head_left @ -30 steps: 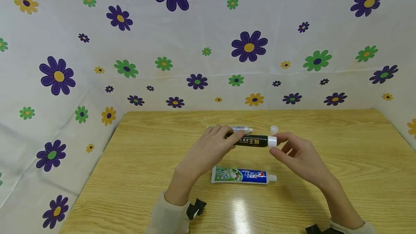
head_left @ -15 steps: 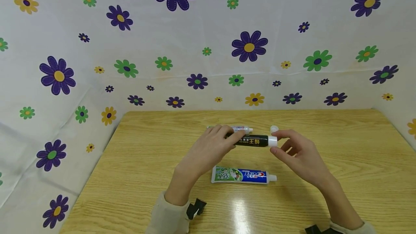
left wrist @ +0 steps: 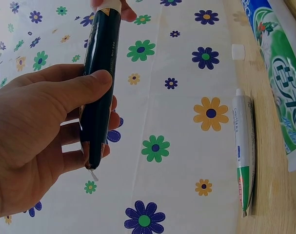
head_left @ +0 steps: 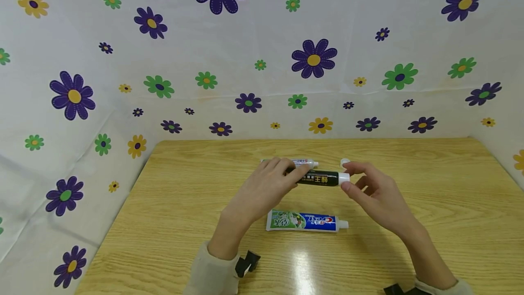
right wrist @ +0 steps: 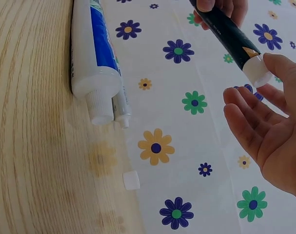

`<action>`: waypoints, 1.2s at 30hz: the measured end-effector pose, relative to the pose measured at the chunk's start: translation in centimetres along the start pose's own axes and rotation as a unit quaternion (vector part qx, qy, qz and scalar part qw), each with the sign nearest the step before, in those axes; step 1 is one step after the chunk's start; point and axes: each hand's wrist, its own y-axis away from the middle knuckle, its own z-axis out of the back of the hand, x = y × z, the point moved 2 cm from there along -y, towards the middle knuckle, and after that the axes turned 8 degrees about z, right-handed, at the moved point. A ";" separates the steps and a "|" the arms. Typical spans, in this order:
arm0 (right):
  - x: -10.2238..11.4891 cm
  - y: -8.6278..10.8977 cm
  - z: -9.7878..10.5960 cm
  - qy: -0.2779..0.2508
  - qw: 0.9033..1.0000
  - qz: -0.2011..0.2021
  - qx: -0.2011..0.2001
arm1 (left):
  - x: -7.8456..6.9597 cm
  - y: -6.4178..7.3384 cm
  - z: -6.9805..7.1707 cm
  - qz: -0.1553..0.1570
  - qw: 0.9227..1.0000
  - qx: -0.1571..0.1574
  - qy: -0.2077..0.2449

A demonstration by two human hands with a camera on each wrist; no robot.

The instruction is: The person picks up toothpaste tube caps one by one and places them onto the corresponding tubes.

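My left hand [head_left: 266, 185] grips a black toothpaste tube [head_left: 323, 177] by its body, thumb on one side and fingers wrapped behind, as the left wrist view shows. The tube is held level above the table, its white cap [head_left: 344, 179] pointing right. Thumb and forefinger of my right hand [head_left: 378, 195] pinch that cap; the other fingers are loosely bent beneath it in the right wrist view. Behind the black tube lies a slim white and green tube [left wrist: 243, 151], partly hidden by my left hand in the head view; its nozzle [right wrist: 124, 120] is uncapped.
A Crest toothpaste tube [head_left: 303, 221], green and blue with its white cap on, lies on the wooden table [head_left: 172, 222] nearer to me. A loose white cap [right wrist: 131, 180] stands at the back, just beyond my right fingertips. Flower-patterned cloth [head_left: 262, 35] walls the table's back and sides.
My right fingers shift slightly around the cap, the forefinger rising a little and the thumb moving onto the cap's near side. The left hand and the tubes stay nearly still.
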 end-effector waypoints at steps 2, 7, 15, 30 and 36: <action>0.0 0.0 0.0 -0.003 1.000 0.002 -0.004 | 0.0 0.0 0.0 -0.001 1.000 0.000 0.000; 0.1 0.0 -0.1 -0.004 1.000 0.003 -0.012 | -0.1 0.1 0.0 0.000 1.000 0.009 -0.002; 0.2 0.0 -0.1 0.001 1.000 0.008 -0.014 | -0.1 0.0 0.0 0.004 1.000 0.008 0.003; 0.1 0.0 -0.1 0.012 1.000 0.003 0.014 | 0.1 0.0 0.1 -0.001 1.000 0.004 -0.004; 0.1 0.0 0.0 0.011 0.999 -0.019 0.030 | 0.1 0.0 0.1 -0.003 1.000 0.002 -0.006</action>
